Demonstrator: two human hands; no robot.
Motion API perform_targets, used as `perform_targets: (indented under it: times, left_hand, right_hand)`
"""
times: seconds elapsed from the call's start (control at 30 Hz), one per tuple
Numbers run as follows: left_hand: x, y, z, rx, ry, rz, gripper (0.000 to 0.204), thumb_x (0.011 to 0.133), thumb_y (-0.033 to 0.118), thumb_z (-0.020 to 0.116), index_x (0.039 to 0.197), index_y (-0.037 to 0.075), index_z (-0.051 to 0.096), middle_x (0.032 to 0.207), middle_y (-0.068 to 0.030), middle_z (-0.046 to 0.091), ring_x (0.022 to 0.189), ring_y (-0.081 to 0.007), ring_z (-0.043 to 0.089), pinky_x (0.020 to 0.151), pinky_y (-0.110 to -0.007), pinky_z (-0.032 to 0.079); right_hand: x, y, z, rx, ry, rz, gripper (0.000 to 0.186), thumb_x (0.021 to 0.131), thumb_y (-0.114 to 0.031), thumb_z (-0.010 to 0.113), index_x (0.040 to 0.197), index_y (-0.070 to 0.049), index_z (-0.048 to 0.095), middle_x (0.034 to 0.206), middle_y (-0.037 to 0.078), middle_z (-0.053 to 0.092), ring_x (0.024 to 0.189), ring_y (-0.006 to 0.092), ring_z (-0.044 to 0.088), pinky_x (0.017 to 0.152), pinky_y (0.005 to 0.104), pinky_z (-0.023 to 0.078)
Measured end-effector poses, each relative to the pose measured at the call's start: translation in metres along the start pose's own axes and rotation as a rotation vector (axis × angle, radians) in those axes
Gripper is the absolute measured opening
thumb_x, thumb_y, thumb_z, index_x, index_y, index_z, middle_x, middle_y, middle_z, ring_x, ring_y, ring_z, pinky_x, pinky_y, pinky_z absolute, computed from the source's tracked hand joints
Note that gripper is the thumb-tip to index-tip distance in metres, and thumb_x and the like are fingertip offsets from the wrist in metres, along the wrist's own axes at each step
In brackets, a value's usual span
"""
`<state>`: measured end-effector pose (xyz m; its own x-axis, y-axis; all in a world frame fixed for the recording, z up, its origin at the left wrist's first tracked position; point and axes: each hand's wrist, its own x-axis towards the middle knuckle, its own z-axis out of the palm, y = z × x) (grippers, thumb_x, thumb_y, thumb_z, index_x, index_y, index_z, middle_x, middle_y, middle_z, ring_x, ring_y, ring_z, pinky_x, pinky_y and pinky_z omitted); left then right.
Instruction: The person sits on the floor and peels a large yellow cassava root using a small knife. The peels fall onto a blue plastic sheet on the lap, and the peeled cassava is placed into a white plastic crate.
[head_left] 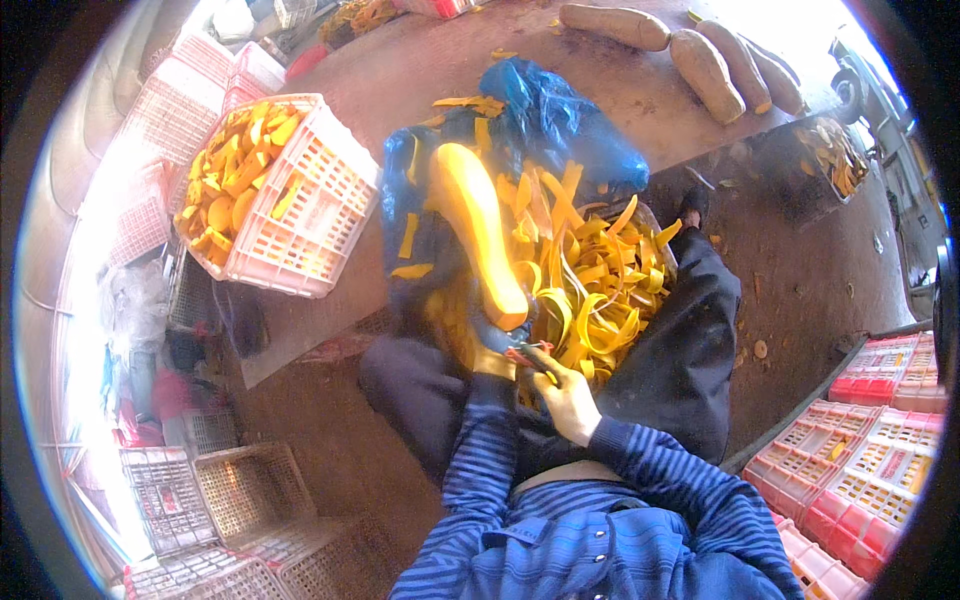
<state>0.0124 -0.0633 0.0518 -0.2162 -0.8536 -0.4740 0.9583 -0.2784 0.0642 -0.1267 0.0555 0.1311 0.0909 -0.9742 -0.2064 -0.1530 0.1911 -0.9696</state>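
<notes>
A long, peeled yellow-orange squash (pixel 470 225) stands tilted in front of me, its lower end in my gloved left hand (pixel 491 342). My gloved right hand (pixel 560 395) grips a small peeler (pixel 534 357) with a reddish part, just below that end of the squash. A heap of curled yellow peel (pixel 605 300) fills the space between my legs, hiding most of its container. Behind it spreads a crumpled blue plastic sheet (pixel 565 115) with a few peel scraps on it.
A pink crate (pixel 320 210) of cut yellow pieces stands at left. Several unpeeled squashes (pixel 705 75) lie at top right, above a metal container (pixel 815 190) of peel. Red-and-white crates (pixel 790 460) line the right; worn crates (pixel 250 490) sit lower left. My legs (pixel 690 350) flank the heap.
</notes>
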Motion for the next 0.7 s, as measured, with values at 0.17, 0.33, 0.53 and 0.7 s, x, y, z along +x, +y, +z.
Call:
perform_targets:
  times: [0.17, 0.33, 0.53, 0.7]
  left_hand:
    - [-0.012, -0.010, 0.008, 0.361, 0.089, 0.301, 0.051, 0.096, 0.050, 0.068, 0.127, 0.009, 0.067, 0.122, -0.0090, 0.072, 0.103, -0.0266, 0.071, 0.090, -0.042, 0.059]
    - [-0.048, -0.024, 0.014, 0.445, 0.158, 0.283, 0.045, 0.098, 0.039, 0.071, 0.130, 0.008, 0.064, 0.115, -0.0082, 0.070, 0.101, -0.0228, 0.070, 0.086, -0.037, 0.060]
    - [-0.056, 0.001, 0.009, -0.036, -0.106, -0.057, 0.055, 0.093, 0.046, 0.073, 0.131, 0.007, 0.062, 0.123, -0.0127, 0.068, 0.112, -0.0304, 0.065, 0.093, -0.044, 0.057]
    - [-0.058, -0.016, -0.001, 0.152, 0.083, 0.226, 0.049, 0.097, 0.044, 0.070, 0.131, 0.010, 0.063, 0.119, -0.0123, 0.069, 0.108, -0.0282, 0.067, 0.092, -0.044, 0.058]
  right_hand:
    - [0.003, 0.015, -0.012, 0.342, 0.103, 0.008, 0.044, 0.104, -0.006, 0.056, 0.147, -0.007, 0.060, 0.096, -0.007, 0.063, 0.065, 0.0009, 0.039, 0.056, 0.0177, 0.033]
    - [0.019, -0.001, -0.017, 0.444, 0.173, 0.263, 0.043, 0.104, -0.009, 0.058, 0.147, -0.008, 0.061, 0.100, -0.005, 0.067, 0.067, 0.0009, 0.045, 0.059, 0.0170, 0.036]
    - [0.034, -0.009, -0.017, 0.476, 0.266, 0.199, 0.043, 0.105, -0.012, 0.059, 0.147, -0.007, 0.060, 0.106, -0.003, 0.070, 0.069, 0.0003, 0.049, 0.062, 0.0167, 0.038]
    - [0.088, -0.021, -0.016, 0.384, 0.257, -0.054, 0.044, 0.105, -0.015, 0.059, 0.148, -0.009, 0.059, 0.088, -0.005, 0.066, 0.053, 0.0014, 0.043, 0.048, 0.0201, 0.033]
